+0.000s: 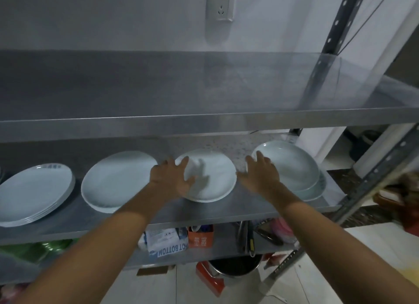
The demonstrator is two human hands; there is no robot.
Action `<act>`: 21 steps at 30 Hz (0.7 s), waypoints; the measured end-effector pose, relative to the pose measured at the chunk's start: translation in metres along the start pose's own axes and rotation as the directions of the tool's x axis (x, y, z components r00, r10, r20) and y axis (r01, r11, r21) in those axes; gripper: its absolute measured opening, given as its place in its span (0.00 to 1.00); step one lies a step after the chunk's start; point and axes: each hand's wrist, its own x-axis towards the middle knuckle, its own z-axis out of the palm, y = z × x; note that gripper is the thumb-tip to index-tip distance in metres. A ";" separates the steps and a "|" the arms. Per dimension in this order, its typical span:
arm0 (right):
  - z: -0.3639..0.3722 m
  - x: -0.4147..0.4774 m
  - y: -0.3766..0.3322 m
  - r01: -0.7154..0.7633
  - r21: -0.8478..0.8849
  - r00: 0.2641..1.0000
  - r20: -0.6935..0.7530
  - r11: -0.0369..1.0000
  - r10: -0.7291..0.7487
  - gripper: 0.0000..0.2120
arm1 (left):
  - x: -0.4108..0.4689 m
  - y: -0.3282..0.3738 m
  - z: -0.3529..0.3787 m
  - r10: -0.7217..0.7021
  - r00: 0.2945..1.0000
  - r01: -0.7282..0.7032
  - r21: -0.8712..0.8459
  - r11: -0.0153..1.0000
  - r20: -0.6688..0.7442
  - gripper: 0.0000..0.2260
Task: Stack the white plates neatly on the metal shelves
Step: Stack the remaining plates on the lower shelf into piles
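Observation:
White plates sit in a row on the middle metal shelf (249, 209). A small stack (34, 194) lies at the far left, then a single plate (113, 182), a round plate (214, 179) in the middle, and a stack of deeper plates (297, 167) at the right. My left hand (173, 174) is spread open over the left rim of the middle plate. Just right of that plate, my right hand (260, 173) hovers open, between it and the right stack. Neither hand holds anything.
The top shelf (158, 95) above is bare metal. The lower shelf holds a box (166, 241), an orange carton (200, 235) and utensils (247, 235). A dark pot (235, 265) stands on the floor. Grey uprights (371, 174) frame the right side.

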 end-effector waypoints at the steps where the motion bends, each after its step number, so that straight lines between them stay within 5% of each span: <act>1: -0.005 -0.002 0.008 -0.015 -0.001 1.000 -0.010 1.000 0.015 0.31 | 0.001 0.004 -0.007 0.001 1.000 -0.001 -0.002 1.000 -0.014 0.34; 9: -0.031 -0.026 0.095 -0.119 -0.038 0.989 -0.089 0.992 0.115 0.31 | 0.015 0.109 -0.039 0.164 0.982 -0.165 -0.005 0.986 -0.092 0.37; 21: -0.033 -0.003 0.246 -0.080 0.091 0.995 -0.058 0.993 0.086 0.30 | 0.042 0.258 -0.001 0.046 0.997 -0.047 -0.023 0.999 -0.062 0.31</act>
